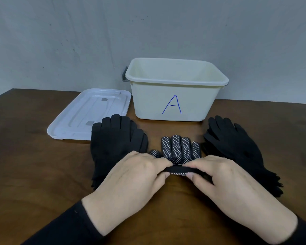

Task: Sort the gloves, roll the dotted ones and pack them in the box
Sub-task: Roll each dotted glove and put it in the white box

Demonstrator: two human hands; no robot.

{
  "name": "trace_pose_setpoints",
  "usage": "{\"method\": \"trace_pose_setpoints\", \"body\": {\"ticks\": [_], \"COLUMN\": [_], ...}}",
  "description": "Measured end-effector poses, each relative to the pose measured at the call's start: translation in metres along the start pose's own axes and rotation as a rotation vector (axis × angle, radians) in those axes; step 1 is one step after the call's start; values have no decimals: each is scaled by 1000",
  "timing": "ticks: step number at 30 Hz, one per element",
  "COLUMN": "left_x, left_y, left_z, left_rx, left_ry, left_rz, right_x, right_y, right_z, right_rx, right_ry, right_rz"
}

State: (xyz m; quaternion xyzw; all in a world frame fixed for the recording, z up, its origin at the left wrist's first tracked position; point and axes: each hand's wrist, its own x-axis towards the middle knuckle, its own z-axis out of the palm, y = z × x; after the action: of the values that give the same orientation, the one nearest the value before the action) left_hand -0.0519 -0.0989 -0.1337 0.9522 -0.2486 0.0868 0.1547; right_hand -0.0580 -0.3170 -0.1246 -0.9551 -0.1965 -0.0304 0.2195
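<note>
Hands meet at the near middle of the brown table (34,156), both working the cuff end of the dotted glove (181,148). The left hand (131,183) is curled, its fingers bent down over the rolled black cuff and its thumb tucked under the roll from the near side, so it pinches the left end of the fold. The right hand (224,184) mirrors it: fingers closed over the top of the roll, thumb pressed up against the underside, gripping the right end. The fingertips of the two hands nearly touch above the middle of the roll. Neither hand is spread; both are closed around the fabric.

Beyond the knuckles the rest of the dotted glove lies flat, its four fingers pointing away from the person, its thumb poking out just past the left hand's knuckles. A pile of plain black gloves (113,144) lies just left of the left hand, partly hidden by it. Another pile of plain black gloves (237,149) lies just right of the right hand. Farther off, past the dotted glove's fingertips, stands the open cream box (175,103) marked with a blue A, and its white lid (88,114) lies flat beyond the left pile. Black sleeves (64,225) cover both forearms.
</note>
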Motion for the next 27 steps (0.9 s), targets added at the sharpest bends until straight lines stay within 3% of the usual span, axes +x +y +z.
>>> {"method": "trace_pose_setpoints", "body": {"ticks": [3,6,10,15,27], "left_x": [-5,-5,-3,5,8], "left_y": [-2,-3,-7,-1,-9], "left_z": [-5,-6,-2,0,9], "left_rx": [-107,-279,-347,-215,98], "left_ry": [71,40,79,116,70], "left_rz": [-36,-110,-209,-225,-261], "right_x": [-3,-2,2,7,13], "right_y": [-3,-4,1,4,12], "right_z": [-5,-6,-1,4,20], "right_rx": [91,201,340,271,47], "right_ry": [-42,-74,-4,95,110], "right_rz": [61,96,164,151,106]}}
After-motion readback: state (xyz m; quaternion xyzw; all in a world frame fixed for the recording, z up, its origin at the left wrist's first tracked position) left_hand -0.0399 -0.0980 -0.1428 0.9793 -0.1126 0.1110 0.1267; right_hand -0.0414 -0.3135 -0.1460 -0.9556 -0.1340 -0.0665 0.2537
